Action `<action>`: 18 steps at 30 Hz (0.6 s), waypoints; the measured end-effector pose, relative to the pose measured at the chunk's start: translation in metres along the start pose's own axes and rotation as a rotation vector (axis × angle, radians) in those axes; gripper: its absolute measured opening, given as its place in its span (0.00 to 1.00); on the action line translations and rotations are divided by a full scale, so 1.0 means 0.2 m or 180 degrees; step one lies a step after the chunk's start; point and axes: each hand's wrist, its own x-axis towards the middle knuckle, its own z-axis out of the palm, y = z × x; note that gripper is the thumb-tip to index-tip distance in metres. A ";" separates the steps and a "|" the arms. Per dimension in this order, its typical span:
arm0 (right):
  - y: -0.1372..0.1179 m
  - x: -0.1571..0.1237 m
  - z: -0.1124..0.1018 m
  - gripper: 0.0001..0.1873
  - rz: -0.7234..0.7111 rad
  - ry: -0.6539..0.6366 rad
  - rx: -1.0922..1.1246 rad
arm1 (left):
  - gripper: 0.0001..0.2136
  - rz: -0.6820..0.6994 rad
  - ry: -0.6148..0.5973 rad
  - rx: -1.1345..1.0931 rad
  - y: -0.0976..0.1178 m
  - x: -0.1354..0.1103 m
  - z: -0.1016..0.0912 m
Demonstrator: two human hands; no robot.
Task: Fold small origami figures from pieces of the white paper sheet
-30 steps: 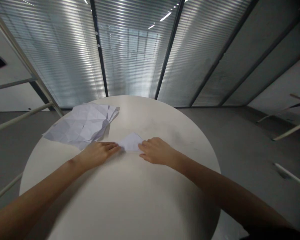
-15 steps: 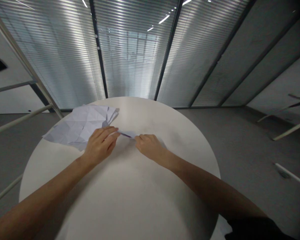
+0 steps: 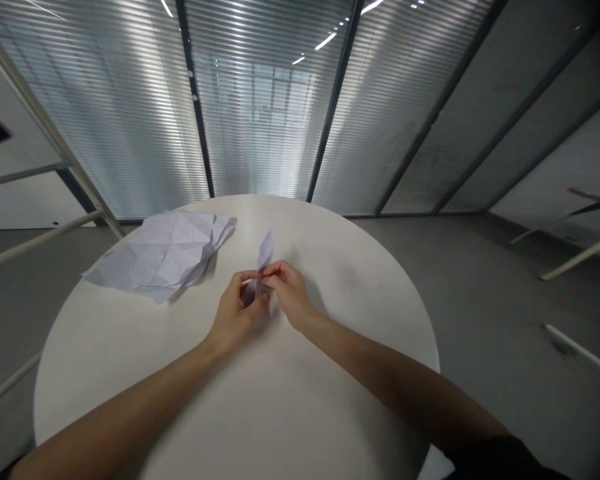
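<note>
Between my two hands is a small piece of folded white paper (image 3: 265,249), its pointed end standing up away from me. My left hand (image 3: 239,305) curls round its lower left side, thumb and fingertips closed on it. From the right, my right hand (image 3: 289,292) pinches the middle of the same paper between thumb and fingers. Part of the fold is hidden behind the fingers. To the left lies a large creased sheet of white paper (image 3: 165,250), apart from both hands.
The round white table (image 3: 280,400) carries both papers. A wall of glass with blinds (image 3: 260,120) stands beyond it. A pale metal frame (image 3: 45,240) is close on the left, and pale legs of furniture (image 3: 580,259) show at the right.
The folded paper has turned from lying crosswise to pointing upward and away. My left hand has moved right, off the creased sheet's edge, and my hands are now closer together.
</note>
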 end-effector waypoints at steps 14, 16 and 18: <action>0.01 -0.01 -0.01 0.20 0.0502 -0.0307 0.0342 | 0.12 -0.0105 -0.0370 -0.0355 0.02 0.03 -0.05; 0.02 -0.01 -0.02 0.21 0.0532 -0.0333 0.0417 | 0.11 -0.0046 -0.0374 -0.0266 0.02 0.03 -0.05; 0.02 -0.01 -0.02 0.21 0.0496 -0.0364 0.0487 | 0.10 0.0063 -0.0382 -0.0086 0.02 0.02 -0.05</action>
